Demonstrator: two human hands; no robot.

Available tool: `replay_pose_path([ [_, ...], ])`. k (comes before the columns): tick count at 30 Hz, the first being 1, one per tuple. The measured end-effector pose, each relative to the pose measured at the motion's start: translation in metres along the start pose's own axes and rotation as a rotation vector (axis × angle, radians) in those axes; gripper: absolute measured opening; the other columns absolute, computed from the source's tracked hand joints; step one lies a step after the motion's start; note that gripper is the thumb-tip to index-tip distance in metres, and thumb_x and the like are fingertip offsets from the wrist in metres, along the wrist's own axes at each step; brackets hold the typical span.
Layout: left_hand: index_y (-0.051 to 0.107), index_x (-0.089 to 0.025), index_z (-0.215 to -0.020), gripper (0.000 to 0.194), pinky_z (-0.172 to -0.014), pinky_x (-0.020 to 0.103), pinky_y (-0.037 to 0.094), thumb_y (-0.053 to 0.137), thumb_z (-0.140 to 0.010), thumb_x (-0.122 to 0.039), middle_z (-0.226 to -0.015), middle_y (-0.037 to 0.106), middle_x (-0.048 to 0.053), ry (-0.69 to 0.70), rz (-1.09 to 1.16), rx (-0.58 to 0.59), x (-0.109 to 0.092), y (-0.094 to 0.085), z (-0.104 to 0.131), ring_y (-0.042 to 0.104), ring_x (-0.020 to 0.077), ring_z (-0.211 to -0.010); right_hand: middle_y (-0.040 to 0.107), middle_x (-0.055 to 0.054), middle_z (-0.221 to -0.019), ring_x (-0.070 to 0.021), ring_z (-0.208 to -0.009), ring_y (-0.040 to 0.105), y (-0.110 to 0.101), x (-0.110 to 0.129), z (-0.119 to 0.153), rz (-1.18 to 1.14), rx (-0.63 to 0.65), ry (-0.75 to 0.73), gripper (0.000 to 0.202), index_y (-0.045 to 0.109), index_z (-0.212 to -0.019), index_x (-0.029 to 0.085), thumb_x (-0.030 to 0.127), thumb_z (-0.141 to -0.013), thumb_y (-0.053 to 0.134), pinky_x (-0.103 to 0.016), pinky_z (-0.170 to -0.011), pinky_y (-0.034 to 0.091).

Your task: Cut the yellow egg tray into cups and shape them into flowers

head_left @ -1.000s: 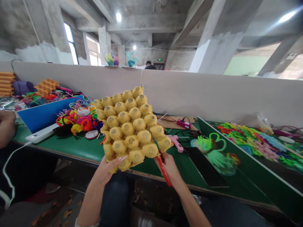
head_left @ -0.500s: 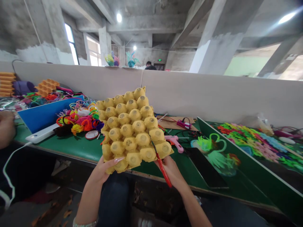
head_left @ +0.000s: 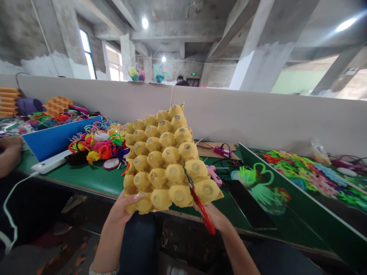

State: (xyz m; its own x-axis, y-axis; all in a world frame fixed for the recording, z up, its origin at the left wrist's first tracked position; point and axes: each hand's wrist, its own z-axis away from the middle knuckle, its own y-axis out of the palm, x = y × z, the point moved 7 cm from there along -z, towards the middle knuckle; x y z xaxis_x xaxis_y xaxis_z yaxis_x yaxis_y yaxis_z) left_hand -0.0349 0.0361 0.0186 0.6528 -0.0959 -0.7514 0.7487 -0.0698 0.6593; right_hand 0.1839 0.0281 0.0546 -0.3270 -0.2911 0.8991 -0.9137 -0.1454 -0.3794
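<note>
A yellow egg tray (head_left: 163,158) is held up in front of me, its rows of bumps facing me. My left hand (head_left: 126,206) grips its lower left corner, thumb on the front face. Below the lower right part, my right hand (head_left: 212,215) is closed on red-handled scissors (head_left: 202,208), with its fingers partly hidden behind the tray. The scissors' blades reach up into a cut between the right-hand column of bumps and the rest. That column leans slightly away to the right.
Colourful pipe cleaners (head_left: 99,143) lie piled behind a white power strip (head_left: 53,162). To the right are a pink glue gun (head_left: 214,175), a black phone (head_left: 249,204) and green pipe-cleaner figures (head_left: 266,191). A green divider (head_left: 304,194) stands beyond. Another person's hand (head_left: 10,154) is at far left.
The tray has shifted a little to the right with both hands. The scissors have moved right and down, and the cut gapes wider at the lower right.
</note>
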Motion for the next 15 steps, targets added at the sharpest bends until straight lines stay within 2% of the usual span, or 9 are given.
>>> replay_pose_path([
  [3,0.066,-0.016,-0.090,0.040,-0.081,0.043,0.050,0.073,-0.051,-0.017,-0.093,0.069,0.008,0.017,-0.016,0.020,-0.002,0.002,0.001,0.062,0.0306,-0.091,0.058,-0.009,-0.115,-0.0282,-0.110,0.048,0.005,-0.001,0.000,0.001,0.061,0.009,0.052,0.059,-0.106,0.022,0.058,-0.070,0.053,-0.045,-0.098,0.032],
  [6,0.067,-0.015,-0.086,0.035,-0.084,0.045,0.048,0.073,-0.052,-0.016,-0.092,0.069,0.008,0.032,-0.036,0.056,-0.003,0.008,0.003,0.061,0.0317,-0.093,0.053,-0.008,-0.121,-0.0273,-0.118,0.041,0.006,-0.006,0.002,0.004,0.062,0.004,0.053,0.053,-0.116,0.023,0.055,-0.073,0.052,-0.046,-0.101,0.028],
  [10,0.067,-0.015,-0.089,0.036,-0.086,0.045,0.046,0.072,-0.053,-0.016,-0.094,0.068,0.009,0.038,-0.041,0.088,-0.005,0.018,0.005,0.060,0.0311,-0.094,0.050,-0.009,-0.125,-0.0282,-0.122,0.037,0.007,-0.010,0.004,0.052,0.089,0.020,0.058,0.047,-0.122,0.024,0.056,-0.074,0.050,-0.049,-0.102,0.025],
  [15,0.066,-0.017,-0.090,0.038,-0.084,0.045,0.048,0.071,-0.053,-0.014,-0.092,0.069,0.006,0.052,0.026,0.087,-0.004,0.017,0.004,0.059,0.0303,-0.096,0.050,-0.010,-0.125,-0.0288,-0.120,0.038,0.004,-0.010,0.004,0.101,0.120,0.014,0.064,0.048,-0.122,0.021,0.061,-0.073,0.048,-0.048,-0.103,0.024],
])
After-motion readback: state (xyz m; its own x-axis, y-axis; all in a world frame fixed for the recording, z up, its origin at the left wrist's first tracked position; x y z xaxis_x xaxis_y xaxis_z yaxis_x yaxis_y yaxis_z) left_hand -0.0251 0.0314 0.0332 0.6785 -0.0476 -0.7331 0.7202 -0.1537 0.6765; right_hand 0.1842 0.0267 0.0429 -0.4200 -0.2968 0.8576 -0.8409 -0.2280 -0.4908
